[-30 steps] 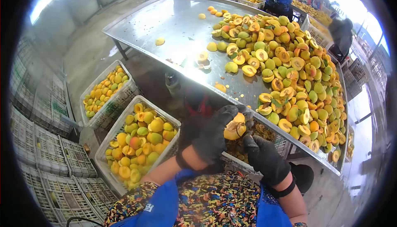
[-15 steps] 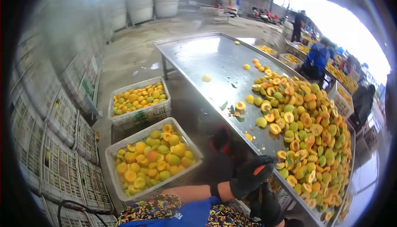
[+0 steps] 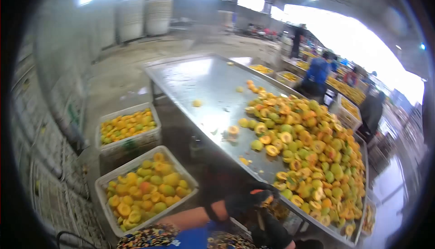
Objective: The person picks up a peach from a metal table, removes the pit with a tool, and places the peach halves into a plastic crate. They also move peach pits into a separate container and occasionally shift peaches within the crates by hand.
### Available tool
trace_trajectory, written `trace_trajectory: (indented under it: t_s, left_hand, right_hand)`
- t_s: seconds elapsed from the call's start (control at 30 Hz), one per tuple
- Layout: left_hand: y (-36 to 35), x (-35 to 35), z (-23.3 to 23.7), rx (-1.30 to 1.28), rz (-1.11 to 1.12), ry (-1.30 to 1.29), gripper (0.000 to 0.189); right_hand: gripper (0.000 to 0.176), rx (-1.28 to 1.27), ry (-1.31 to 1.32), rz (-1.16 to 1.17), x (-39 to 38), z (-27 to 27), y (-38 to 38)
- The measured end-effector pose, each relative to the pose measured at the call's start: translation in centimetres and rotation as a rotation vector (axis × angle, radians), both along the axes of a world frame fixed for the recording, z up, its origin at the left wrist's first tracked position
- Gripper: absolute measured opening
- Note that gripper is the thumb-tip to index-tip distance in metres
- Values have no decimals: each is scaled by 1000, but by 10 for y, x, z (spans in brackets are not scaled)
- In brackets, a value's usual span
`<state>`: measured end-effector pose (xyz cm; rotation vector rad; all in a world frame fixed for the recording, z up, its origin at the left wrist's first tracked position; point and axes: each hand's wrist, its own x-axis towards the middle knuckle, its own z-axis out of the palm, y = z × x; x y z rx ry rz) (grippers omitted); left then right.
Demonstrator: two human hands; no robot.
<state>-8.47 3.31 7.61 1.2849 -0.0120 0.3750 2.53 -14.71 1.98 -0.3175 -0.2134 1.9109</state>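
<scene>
Both my hands wear dark gloves and are close together at the near edge of the metal table. My left hand curls around a yellow-orange peach piece, mostly hidden by the fingers. Just below it, my right hand is closed, with a narrow tan strip at its fingers; blur hides what this is. A large heap of yellow and green peaches, many halved with the pit hollow showing, covers the table's right side. A few loose halves lie to its left.
Left of the table stand a near crate and a farther crate, both full of peaches. Stacked crates line the left side. Beyond the table, a person in blue is near more fruit crates.
The view has swung, so the table, crates and heap sit farther left and the background lower. My hands stay together by the table edge; more of the peach piece shows between them.
</scene>
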Motion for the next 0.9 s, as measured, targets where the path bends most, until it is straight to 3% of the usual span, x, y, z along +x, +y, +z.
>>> trace_trajectory:
  t_s: [0.07,0.13,0.17,0.2,0.27,0.33,0.4,0.53,0.63,0.73,0.83,0.9]
  left_hand:
    - [-2,1,3,-41,-54,88,36]
    - [1,6,9,153,-40,174,36]
    - [-3,7,11,261,77,127,27]
    - [1,16,-11,476,189,101,26]
    - [-1,21,-26,187,148,43,26]
    - [-7,24,-29,100,260,24,29]
    - [-15,26,-21,134,315,15,33]
    - [-20,26,0,471,300,5,36]
    - [-24,20,26,561,202,82,38]
    - [2,32,-38,884,441,-190,35]
    - [-38,34,-14,111,353,-19,33]
    - [-18,41,-49,237,206,22,34]
  right_hand:
    - [47,-44,-28,-160,-14,25,8]
    - [39,-129,-379,-186,-19,37,14]
    - [42,-192,-548,-204,-21,38,14]
    - [43,24,-833,-405,-29,34,14]
    - [45,-2,-863,-513,-34,34,13]
    - [47,-129,-503,-389,-28,37,11]
    - [49,16,-396,-295,-24,34,11]
    - [52,-16,-677,-432,-23,24,12]
    - [50,-122,-513,-301,-26,27,10]
    - [47,-23,-245,-149,-18,50,-2]
    - [45,-113,-85,-164,-20,54,-1]
    - [41,-199,-125,-220,-19,77,-8]
